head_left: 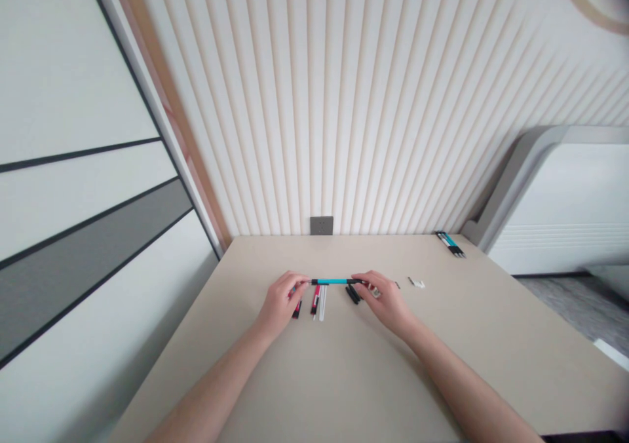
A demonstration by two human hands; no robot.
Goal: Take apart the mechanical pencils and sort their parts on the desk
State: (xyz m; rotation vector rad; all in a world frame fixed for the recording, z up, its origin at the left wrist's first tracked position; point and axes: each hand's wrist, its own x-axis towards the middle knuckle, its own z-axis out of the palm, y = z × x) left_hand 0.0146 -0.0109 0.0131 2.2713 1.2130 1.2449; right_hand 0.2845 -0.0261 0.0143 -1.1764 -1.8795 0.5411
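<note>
I see my left hand and my right hand over the middle of the bench, and together they have hold of one teal pen. The pen lies crosswise between the hands, with its black part toward the right. My left hand is nearly closed and pinches the left end of the pen. My right hand is curled in the same way and pinches the black part at the right end. Below the pen, I see a red and black pen part near my left hand, then a second red and black part and a clear tube just beside it. Black pen pieces lie close to my right hand, and a small beige piece is partly behind its fingers. More to the right is a small white piece. At the far right edge lies a bundle of teal and black pens, and a grey wall socket sits on the ribbed wall behind the bench
</note>
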